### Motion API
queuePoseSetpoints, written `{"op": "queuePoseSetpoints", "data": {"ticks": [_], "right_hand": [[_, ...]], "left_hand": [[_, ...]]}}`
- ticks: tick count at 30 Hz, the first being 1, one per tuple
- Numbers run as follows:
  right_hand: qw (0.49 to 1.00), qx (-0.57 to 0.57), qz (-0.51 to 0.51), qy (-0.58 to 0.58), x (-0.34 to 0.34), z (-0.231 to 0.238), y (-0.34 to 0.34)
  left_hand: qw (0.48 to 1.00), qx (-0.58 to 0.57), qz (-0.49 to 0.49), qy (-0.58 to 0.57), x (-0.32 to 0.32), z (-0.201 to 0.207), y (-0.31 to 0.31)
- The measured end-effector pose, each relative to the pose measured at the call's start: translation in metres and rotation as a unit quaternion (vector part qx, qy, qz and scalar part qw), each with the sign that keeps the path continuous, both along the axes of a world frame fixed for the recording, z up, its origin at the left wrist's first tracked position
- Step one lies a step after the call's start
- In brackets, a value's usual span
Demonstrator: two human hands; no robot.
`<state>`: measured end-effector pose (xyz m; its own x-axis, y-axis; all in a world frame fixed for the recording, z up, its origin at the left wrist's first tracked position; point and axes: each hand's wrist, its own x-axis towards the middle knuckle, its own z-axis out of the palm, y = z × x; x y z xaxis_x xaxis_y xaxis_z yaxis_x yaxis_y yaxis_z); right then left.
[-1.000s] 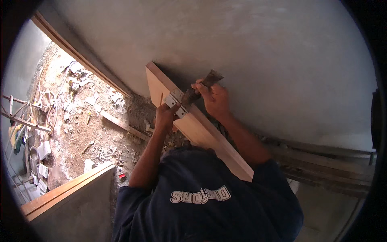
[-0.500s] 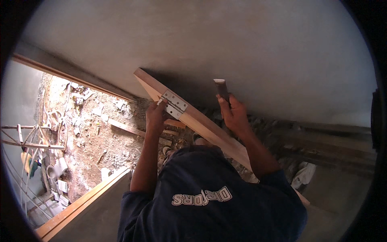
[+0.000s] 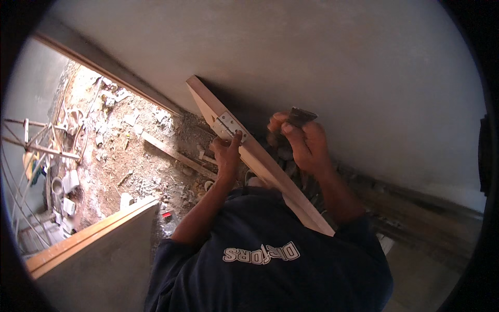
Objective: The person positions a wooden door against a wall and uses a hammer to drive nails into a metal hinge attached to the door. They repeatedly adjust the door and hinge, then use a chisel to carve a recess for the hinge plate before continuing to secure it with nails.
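Note:
A long pale wooden piece (image 3: 275, 174), thick like a door edge, slants from the wall down past my body. A silver metal hinge (image 3: 227, 125) with screw holes lies against its edge near the upper end. My left hand (image 3: 226, 156) is on the hinge, a fingertip pressing its lower corner and the other fingers bent below it. To the right, apart from the wood, my right hand (image 3: 309, 148) is closed around a dark, broad-bladed chisel (image 3: 302, 115). Its flat end points up; the rest is hidden in my fingers.
A grey plastered wall (image 3: 364, 67) rises behind the wood. At left, a doorway with wooden frame edges (image 3: 93, 236) shows rubble-strewn ground (image 3: 140, 166), a loose wooden strip (image 3: 174, 153) and a metal frame (image 3: 39, 140). A small red thing (image 3: 166, 214) lies by the threshold. Dark boards (image 3: 410, 203) lie at right.
My left hand has shifted from the hinge's left side to its lower corner. My right hand has turned the chisel, its fingers now bent toward the wood. The whole view has shifted a little.

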<state>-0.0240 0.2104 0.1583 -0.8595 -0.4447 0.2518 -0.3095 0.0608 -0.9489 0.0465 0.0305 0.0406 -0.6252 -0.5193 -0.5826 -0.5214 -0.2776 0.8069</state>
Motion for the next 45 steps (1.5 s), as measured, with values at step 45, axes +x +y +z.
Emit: {"op": "queuePoseSetpoints", "data": {"ticks": [45], "right_hand": [[0.966, 0.106, 0.23, -0.046, -0.053, 0.005, -0.129]], "left_hand": [[0.994, 0.024, 0.022, 0.108, -0.004, -0.022, -0.004]]}}
